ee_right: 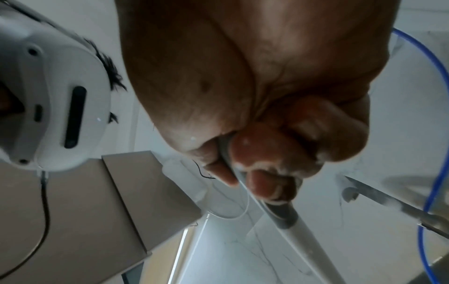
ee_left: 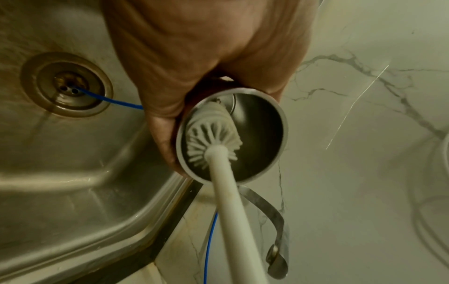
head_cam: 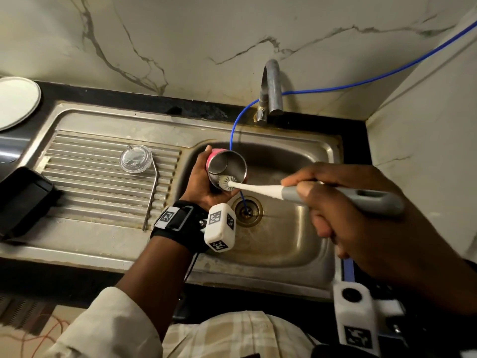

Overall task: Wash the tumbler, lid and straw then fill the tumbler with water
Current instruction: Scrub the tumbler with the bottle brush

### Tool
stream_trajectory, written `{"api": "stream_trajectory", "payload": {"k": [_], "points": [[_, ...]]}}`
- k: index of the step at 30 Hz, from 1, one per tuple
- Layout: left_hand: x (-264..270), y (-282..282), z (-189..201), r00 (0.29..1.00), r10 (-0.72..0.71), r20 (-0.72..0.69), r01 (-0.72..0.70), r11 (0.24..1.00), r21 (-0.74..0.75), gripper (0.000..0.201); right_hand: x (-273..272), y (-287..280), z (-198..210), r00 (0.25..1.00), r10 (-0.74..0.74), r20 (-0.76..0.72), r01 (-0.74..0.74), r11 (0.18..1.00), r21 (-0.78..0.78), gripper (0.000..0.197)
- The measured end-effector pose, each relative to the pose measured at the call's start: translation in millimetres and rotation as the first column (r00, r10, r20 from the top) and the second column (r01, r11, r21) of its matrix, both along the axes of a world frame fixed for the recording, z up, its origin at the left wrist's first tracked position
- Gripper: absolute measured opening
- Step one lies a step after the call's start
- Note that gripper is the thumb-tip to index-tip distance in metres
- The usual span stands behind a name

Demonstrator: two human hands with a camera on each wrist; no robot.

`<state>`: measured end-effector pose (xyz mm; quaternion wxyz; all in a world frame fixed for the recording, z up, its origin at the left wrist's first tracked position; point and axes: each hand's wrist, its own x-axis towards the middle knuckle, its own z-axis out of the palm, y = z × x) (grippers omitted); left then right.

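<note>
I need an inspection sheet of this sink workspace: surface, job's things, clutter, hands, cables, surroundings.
Surface: steel sink; no water runs from the tap.
Job's things: tumbler tilted over the basin; lid and straw on the drainboard.
Clutter: black object, white plate.
Hands: left hand grips the tumbler; right hand grips the brush, head inside the tumbler.
Cables: blue tube runs into the drain.
Surroundings: marble wall.
</note>
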<state>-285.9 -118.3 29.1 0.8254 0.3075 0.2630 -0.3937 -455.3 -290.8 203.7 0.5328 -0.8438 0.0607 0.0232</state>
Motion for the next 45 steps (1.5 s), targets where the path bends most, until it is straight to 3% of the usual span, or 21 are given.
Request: {"api": "stream_trajectory", "payload": {"k": [8, 11, 15, 19, 24, 29, 35, 38, 41, 45], "points": [[-6.5, -14.7, 5.0, 0.995, -0.096, 0.017, 0.097, 0.995, -0.039, 0.068, 28.7, 21.0, -34.8, 0.998, -0.052, 0.038, 0.053, 0.997, -0.049, 0.019], [-6.0, -9.7, 0.0, 0.995, -0.099, -0.001, 0.099, 0.995, -0.015, 0.075, 25.2, 14.2, -24.2, 1.000, -0.008, 0.003, 0.008, 0.999, -0.049, 0.022], [-3.0, 1.7, -7.0, 0.997, -0.060, -0.046, 0.059, 0.998, -0.009, 0.065, 3.2, 2.9, 6.4, 0.998, 0.061, -0.002, -0.061, 0.997, -0.036, 0.025], [3.2, -2.0, -6.3, 0.999, 0.004, -0.035, -0.004, 1.000, 0.007, 0.060, 0.2, 6.5, 3.8, 0.999, 0.019, 0.028, -0.019, 1.000, -0.007, 0.023], [-6.0, -15.1, 1.5, 0.993, -0.118, 0.005, 0.119, 0.993, -0.027, 0.083, 30.9, 16.6, -31.8, 0.998, -0.037, 0.056, 0.043, 0.993, -0.113, 0.019], [-2.1, -6.8, 0.7, 0.994, -0.107, -0.005, 0.107, 0.994, 0.033, 0.069, 27.0, 6.3, -19.3, 1.000, 0.016, -0.006, -0.017, 0.998, -0.059, 0.024], [3.0, -0.3, -3.8, 0.999, -0.015, -0.051, 0.014, 1.000, -0.006, 0.064, 0.0, 9.8, 1.9, 0.998, 0.057, 0.015, -0.056, 0.997, -0.056, 0.021], [-2.3, -6.8, -6.5, 0.997, -0.064, -0.032, 0.063, 0.998, -0.025, 0.076, 13.7, 21.7, -18.2, 0.999, 0.003, 0.047, 0.002, 0.994, -0.107, 0.016], [-10.3, -14.1, -5.5, 0.995, -0.098, -0.023, 0.094, 0.986, -0.135, 0.091, 31.7, 28.5, -41.1, 0.998, -0.010, 0.058, 0.020, 0.985, -0.174, 0.016], [-4.9, -3.9, -15.6, 0.997, -0.058, -0.049, 0.057, 0.998, -0.024, 0.067, 29.6, 25.3, -28.3, 0.998, 0.066, -0.005, -0.066, 0.981, -0.181, 0.018]]}}
